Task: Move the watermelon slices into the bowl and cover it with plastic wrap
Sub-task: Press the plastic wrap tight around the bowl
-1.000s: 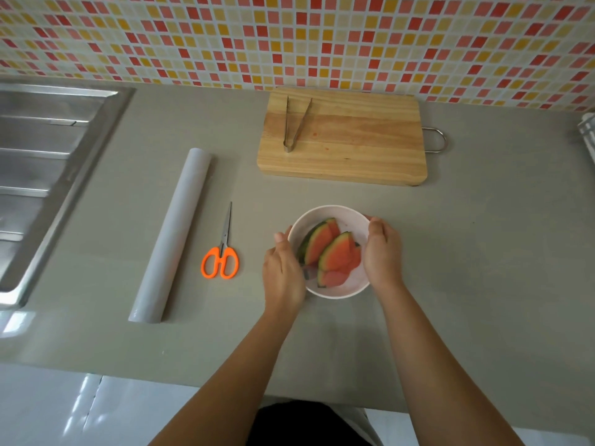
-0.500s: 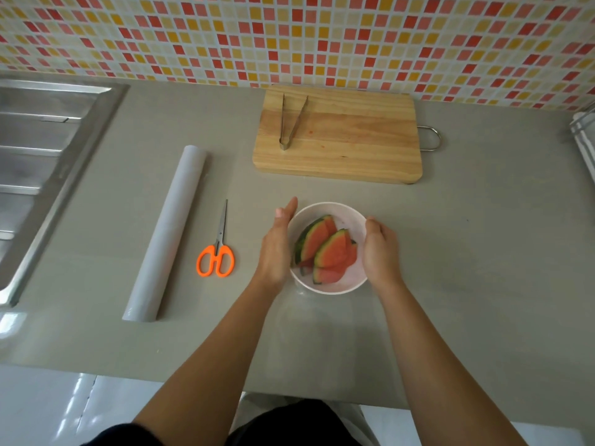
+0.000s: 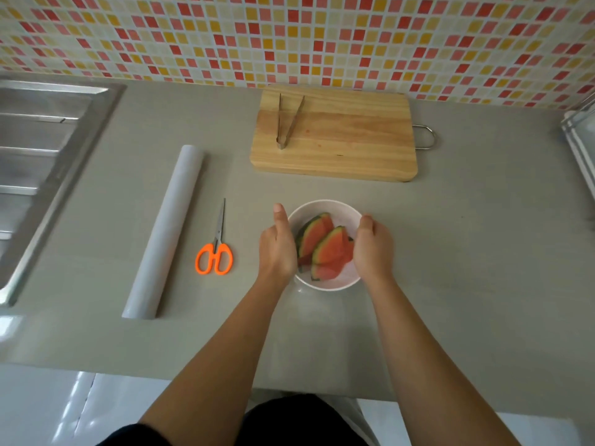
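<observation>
A white bowl point(image 3: 325, 207) stands on the grey counter in front of me with several watermelon slices point(image 3: 328, 249) in it. A thin clear film seems to lie over the bowl, and a loose flap of film point(image 3: 301, 289) shows at its near left edge. My left hand point(image 3: 277, 249) presses flat against the bowl's left side, thumb pointing away from me. My right hand point(image 3: 373, 249) cups the right side, its fingers curled round the rim. The plastic wrap roll point(image 3: 164, 230) lies to the left, apart from both hands.
Orange-handled scissors point(image 3: 215, 252) lie between the roll and the bowl. A wooden cutting board point(image 3: 347, 146) with metal tongs point(image 3: 287, 120) sits behind the bowl near the tiled wall. A steel sink point(image 3: 38, 162) is at far left and a rack point(image 3: 582, 140) at the right edge.
My left hand has gone from curling round the bowl's left rim to lying straight along it, thumb out. My right hand has stayed on the right side.
</observation>
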A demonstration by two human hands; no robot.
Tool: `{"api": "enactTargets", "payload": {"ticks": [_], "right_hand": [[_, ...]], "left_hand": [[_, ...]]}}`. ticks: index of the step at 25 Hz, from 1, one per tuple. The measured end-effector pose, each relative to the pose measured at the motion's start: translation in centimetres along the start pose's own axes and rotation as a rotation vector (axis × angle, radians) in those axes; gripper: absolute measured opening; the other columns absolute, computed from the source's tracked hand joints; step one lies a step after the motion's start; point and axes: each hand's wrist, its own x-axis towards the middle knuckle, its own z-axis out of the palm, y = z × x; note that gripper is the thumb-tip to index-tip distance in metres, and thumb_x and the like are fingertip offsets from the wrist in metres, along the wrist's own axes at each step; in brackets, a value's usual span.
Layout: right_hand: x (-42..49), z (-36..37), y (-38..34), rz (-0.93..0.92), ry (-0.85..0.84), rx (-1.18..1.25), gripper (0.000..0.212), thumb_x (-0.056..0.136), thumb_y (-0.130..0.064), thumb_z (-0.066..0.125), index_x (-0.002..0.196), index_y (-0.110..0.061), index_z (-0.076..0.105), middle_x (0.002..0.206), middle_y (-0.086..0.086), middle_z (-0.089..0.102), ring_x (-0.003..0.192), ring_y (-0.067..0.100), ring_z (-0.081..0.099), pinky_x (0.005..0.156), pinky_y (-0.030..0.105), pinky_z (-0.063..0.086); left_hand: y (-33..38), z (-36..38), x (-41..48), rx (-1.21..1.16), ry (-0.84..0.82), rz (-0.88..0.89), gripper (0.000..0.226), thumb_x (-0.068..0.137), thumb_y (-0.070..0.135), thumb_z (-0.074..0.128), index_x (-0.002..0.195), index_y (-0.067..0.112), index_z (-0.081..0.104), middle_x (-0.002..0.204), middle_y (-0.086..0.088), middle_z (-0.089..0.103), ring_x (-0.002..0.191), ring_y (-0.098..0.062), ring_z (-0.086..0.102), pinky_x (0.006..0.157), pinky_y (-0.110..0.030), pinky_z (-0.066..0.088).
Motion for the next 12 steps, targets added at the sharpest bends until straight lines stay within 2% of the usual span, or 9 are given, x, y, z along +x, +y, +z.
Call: {"api": "enactTargets", "payload": {"ticks": [1, 3, 4, 5, 6, 7, 8, 10, 12], "right_hand": [[0.0, 0.0, -0.1, -0.005, 0.011, -0.012, 0.037, 0.095, -0.018, 0.032, 0.079, 0.001, 0.060, 0.086, 0.019, 0.063, 0.080, 0.030, 0.054, 0.067, 0.030, 0.033], [0.1, -0.3, 0.0, -0.021, 0.015, -0.051, 0.034, 0.094, -0.020, 0.033, 0.083, -0.004, 0.061, 0.095, 0.016, 0.065, 0.090, 0.031, 0.057, 0.072, 0.030, 0.037], [0.3, -0.5, 0.2, -0.031, 0.006, -0.074, 0.034, 0.093, -0.022, 0.032, 0.091, -0.007, 0.063, 0.105, 0.013, 0.065, 0.101, 0.030, 0.057, 0.078, 0.030, 0.039], [0.3, -0.8, 0.4, -0.049, -0.019, -0.069, 0.035, 0.093, -0.023, 0.032, 0.107, -0.011, 0.063, 0.119, 0.008, 0.062, 0.114, 0.025, 0.054, 0.088, 0.028, 0.039], [0.5, -1.0, 0.5, -0.072, -0.059, -0.011, 0.038, 0.094, -0.023, 0.032, 0.122, -0.015, 0.057, 0.132, 0.003, 0.055, 0.123, 0.017, 0.048, 0.096, 0.024, 0.034], [0.5, -1.0, 0.4, -0.086, -0.107, 0.091, 0.040, 0.095, -0.021, 0.032, 0.131, -0.017, 0.051, 0.139, -0.001, 0.050, 0.126, 0.010, 0.043, 0.100, 0.019, 0.029], [0.5, -1.0, 0.3, -0.074, -0.166, 0.206, 0.041, 0.096, -0.020, 0.032, 0.133, -0.018, 0.049, 0.141, -0.002, 0.048, 0.126, 0.006, 0.042, 0.102, 0.017, 0.029], [0.1, -0.8, -0.2, 0.018, -0.263, 0.373, 0.038, 0.096, -0.022, 0.034, 0.127, -0.020, 0.055, 0.134, -0.001, 0.054, 0.121, 0.010, 0.049, 0.101, 0.026, 0.038], [-0.6, -0.9, -0.1, 0.090, -0.235, 0.395, 0.035, 0.096, -0.030, 0.034, 0.114, -0.020, 0.063, 0.115, 0.000, 0.064, 0.107, 0.014, 0.058, 0.089, 0.031, 0.045]], "left_hand": [[0.4, -0.1, -0.4, 0.067, 0.059, 0.026, 0.065, 0.094, 0.060, 0.007, 0.062, 0.024, 0.052, 0.078, -0.008, 0.057, 0.093, -0.027, 0.048, 0.086, -0.037, 0.043], [0.6, -0.6, -0.9, 0.048, 0.113, 0.027, 0.074, 0.095, 0.056, 0.004, 0.066, 0.017, 0.059, 0.081, -0.009, 0.056, 0.096, -0.024, 0.045, 0.088, -0.037, 0.035], [0.3, -0.9, -1.4, -0.082, 0.108, -0.039, 0.075, 0.096, 0.057, 0.005, 0.081, 0.015, 0.065, 0.092, -0.008, 0.061, 0.102, -0.025, 0.049, 0.089, -0.035, 0.035], [-0.2, -1.1, -2.1, -0.249, 0.111, -0.139, 0.074, 0.095, 0.059, 0.007, 0.107, 0.016, 0.066, 0.113, -0.004, 0.063, 0.114, -0.022, 0.051, 0.094, -0.031, 0.033], [-0.8, -1.0, -3.1, -0.402, 0.132, -0.222, 0.070, 0.096, 0.059, 0.010, 0.129, 0.019, 0.056, 0.133, 0.001, 0.055, 0.127, -0.016, 0.045, 0.099, -0.027, 0.028], [-1.2, -0.5, -4.6, -0.531, 0.135, -0.262, 0.066, 0.096, 0.059, 0.013, 0.139, 0.021, 0.046, 0.143, 0.005, 0.046, 0.132, -0.010, 0.039, 0.101, -0.023, 0.024], [-1.5, 0.3, -6.2, -0.616, 0.113, -0.266, 0.063, 0.097, 0.057, 0.015, 0.141, 0.023, 0.043, 0.144, 0.007, 0.044, 0.130, -0.005, 0.039, 0.100, -0.020, 0.023], [-1.5, 2.0, -7.8, -0.692, 0.042, -0.218, 0.058, 0.097, 0.056, 0.019, 0.131, 0.024, 0.054, 0.131, 0.010, 0.057, 0.114, 0.004, 0.052, 0.092, -0.013, 0.034], [-0.9, 2.2, -6.2, -0.695, -0.002, -0.141, 0.054, 0.099, 0.053, 0.018, 0.121, 0.023, 0.058, 0.114, 0.013, 0.065, 0.098, 0.014, 0.059, 0.081, -0.004, 0.042]]}}
